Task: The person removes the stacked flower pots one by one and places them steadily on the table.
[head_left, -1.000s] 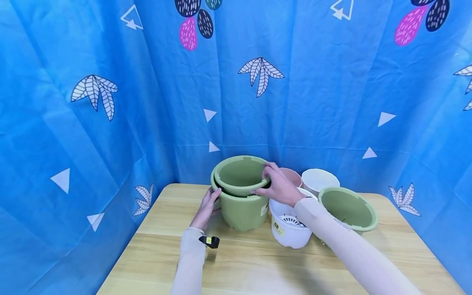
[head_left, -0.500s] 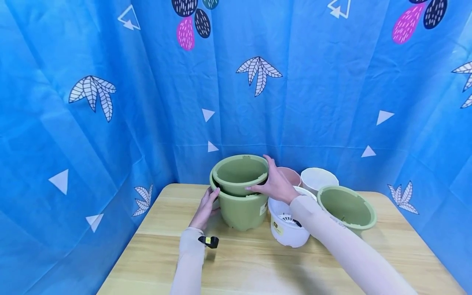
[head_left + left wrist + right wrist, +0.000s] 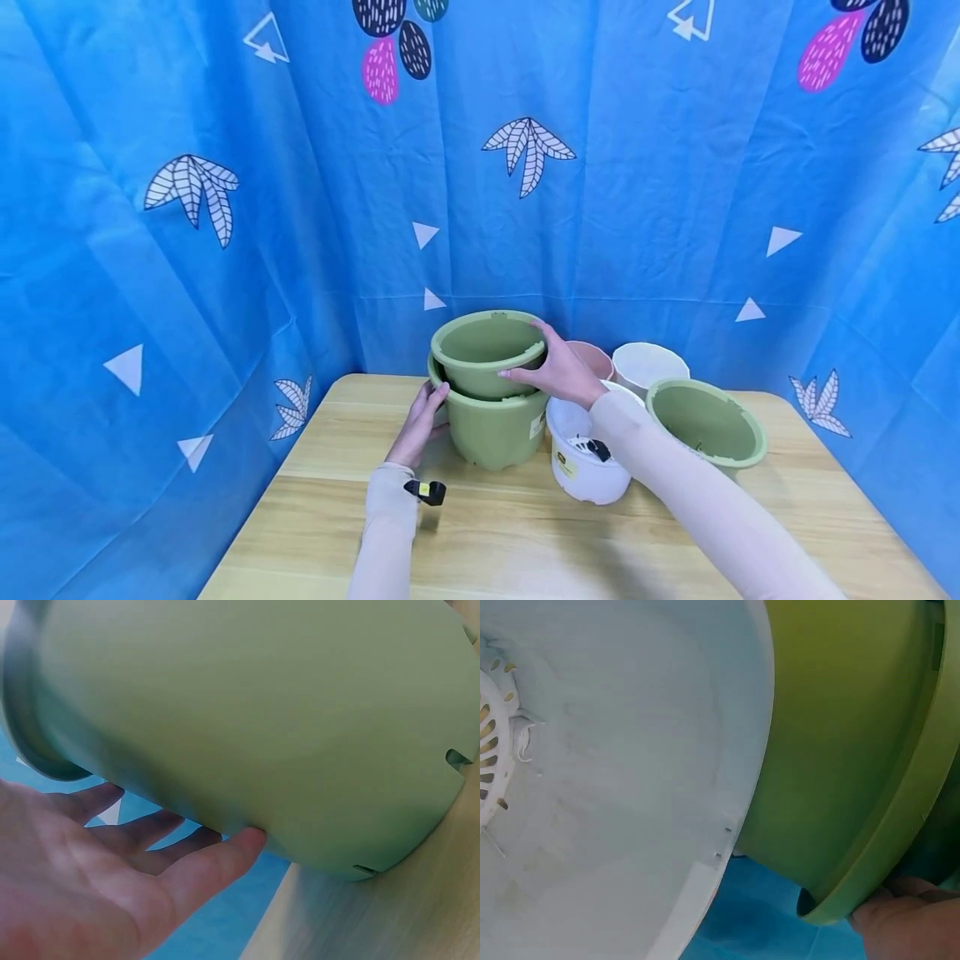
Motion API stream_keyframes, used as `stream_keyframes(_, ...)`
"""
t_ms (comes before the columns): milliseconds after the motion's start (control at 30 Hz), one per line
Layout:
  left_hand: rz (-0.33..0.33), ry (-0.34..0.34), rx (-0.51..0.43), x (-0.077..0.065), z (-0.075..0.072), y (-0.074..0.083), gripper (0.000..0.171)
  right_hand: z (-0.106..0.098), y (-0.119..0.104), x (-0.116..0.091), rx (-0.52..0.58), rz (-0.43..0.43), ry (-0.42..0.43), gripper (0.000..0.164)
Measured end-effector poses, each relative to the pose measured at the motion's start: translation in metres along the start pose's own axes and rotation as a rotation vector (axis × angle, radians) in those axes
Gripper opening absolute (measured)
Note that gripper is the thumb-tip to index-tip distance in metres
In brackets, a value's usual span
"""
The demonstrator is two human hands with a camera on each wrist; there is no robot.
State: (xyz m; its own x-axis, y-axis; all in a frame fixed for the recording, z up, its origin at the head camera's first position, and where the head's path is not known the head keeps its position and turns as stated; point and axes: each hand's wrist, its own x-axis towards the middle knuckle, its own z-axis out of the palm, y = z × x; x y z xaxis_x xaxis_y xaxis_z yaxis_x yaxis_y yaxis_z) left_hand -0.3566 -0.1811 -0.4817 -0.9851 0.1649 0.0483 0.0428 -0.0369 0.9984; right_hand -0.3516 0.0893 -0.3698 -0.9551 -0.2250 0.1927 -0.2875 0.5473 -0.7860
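Observation:
In the head view, a smaller green flowerpot [image 3: 476, 382] sits partly inside a larger green flowerpot [image 3: 491, 432], its rim raised above the outer one. My right hand [image 3: 564, 367] grips the smaller pot's rim from the right, thumb along the near side and fingers toward the far side. My left hand [image 3: 417, 423] rests against the larger pot's left side, thumb tip at its rim. The left wrist view has the fingertips [image 3: 244, 844] lying on the pot's outer wall [image 3: 247, 727]. The smaller pot's base is hidden.
Right of the nested pots stands a white pot [image 3: 588, 479] with a slotted base. Behind it are a pink pot [image 3: 592, 358] and another white pot [image 3: 651, 367]. Another green pot [image 3: 705, 425] leans at the right. All are on a wooden table [image 3: 480, 542] before a blue curtain [image 3: 637, 208].
The smaller green pot has risen a little out of the larger one, its near rim moving up most. My right hand's fingers have shifted along the rim; my left hand stays in place.

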Motion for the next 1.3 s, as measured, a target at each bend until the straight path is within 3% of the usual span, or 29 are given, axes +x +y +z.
stream_keyframes(200,-0.007,0.003,0.012,0.0,-0.001,-0.002,0.077,0.006,0.003,0.001,-0.047,-0.016,0.052,0.067)
stream_keyframes(300,-0.008,0.009,0.016,0.0,-0.001,-0.001,0.078,0.006,0.003,0.002,-0.025,-0.047,0.08,0.056)
stream_keyframes(500,-0.005,-0.008,0.022,0.0,0.002,0.001,0.08,0.001,0.0,0.002,0.049,-0.075,0.129,0.053)
stream_keyframes(900,-0.009,0.004,0.023,0.0,-0.002,-0.002,0.08,-0.001,-0.007,0.0,0.125,-0.085,0.134,0.054)
stream_keyframes(1167,-0.001,-0.008,0.01,-0.002,-0.003,-0.002,0.078,-0.015,-0.016,-0.003,0.15,-0.047,0.145,0.054)
stream_keyframes(1300,0.0,-0.015,0.007,-0.001,-0.004,-0.003,0.078,-0.022,-0.023,-0.005,0.156,-0.076,0.158,0.053)
